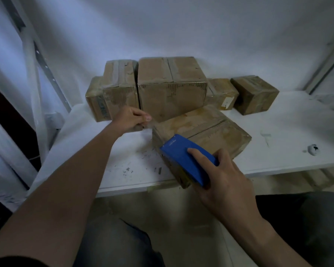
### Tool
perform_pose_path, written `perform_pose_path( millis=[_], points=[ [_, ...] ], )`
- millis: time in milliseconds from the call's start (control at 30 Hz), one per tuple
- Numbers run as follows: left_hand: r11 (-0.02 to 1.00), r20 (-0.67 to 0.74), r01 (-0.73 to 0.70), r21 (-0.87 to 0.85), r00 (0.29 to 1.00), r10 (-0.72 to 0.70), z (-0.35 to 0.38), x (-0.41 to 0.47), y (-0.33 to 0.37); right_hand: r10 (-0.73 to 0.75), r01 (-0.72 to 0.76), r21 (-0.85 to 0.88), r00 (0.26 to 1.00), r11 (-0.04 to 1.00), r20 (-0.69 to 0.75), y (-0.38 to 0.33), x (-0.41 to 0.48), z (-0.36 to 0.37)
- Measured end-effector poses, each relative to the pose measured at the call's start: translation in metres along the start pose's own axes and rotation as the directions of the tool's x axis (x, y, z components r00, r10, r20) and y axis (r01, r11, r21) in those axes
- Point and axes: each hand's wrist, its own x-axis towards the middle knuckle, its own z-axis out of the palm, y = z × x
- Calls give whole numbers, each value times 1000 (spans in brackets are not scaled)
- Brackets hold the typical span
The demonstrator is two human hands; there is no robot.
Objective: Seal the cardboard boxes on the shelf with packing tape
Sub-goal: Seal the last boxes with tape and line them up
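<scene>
A white shelf (pixel 278 151) runs along a white wall (pixel 181 26), with a metal upright (pixel 39 70) at far left. At the back we see a row of taped cardboard boxes: a medium box (pixel 116 93), a large box (pixel 172 87) touching it, then two small boxes (pixel 222 93) (pixel 255 93). Our left hand (pixel 130 119) is in front of the medium box, fingers curled, thumb and forefinger pinching what looks like a strip of tape (pixel 150 123); it is blurred. The strip reaches the far left corner of the front box (pixel 210 132), which lies at an angle near the shelf edge. Our right hand (pixel 226 180) grips a blue tape dispenser (pixel 185 157) against that box's near end, forefinger on top.
</scene>
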Motion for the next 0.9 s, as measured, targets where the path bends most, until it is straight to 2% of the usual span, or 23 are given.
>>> perform_pose_path(
  millis=[267, 500, 667, 767, 900],
  points=[
    [997, 30, -73, -7, 997, 73, 11, -9, 6, 76, -76, -3, 997, 997, 24, 7, -17, -5],
    [998, 41, -61, -7, 997, 62, 16, -9, 1, 36, -36, -21, 999, 999, 8, -10, -20, -5],
    [998, -10, -55, 12, 998, 55, 9, 3, -9, 4, -4, -42, 1000, 999, -7, -27, -3, -2],
    [998, -25, -63, 9, 998, 64, 8, 12, -12, 9, -7, -60, 999, 998, 31, -32, 8, 1],
    [999, 22, -39, 11, 999, 39, 14, 22, -23, 36, -32, -62, 997, 998, 68, -33, 11, 7]
  ],
)
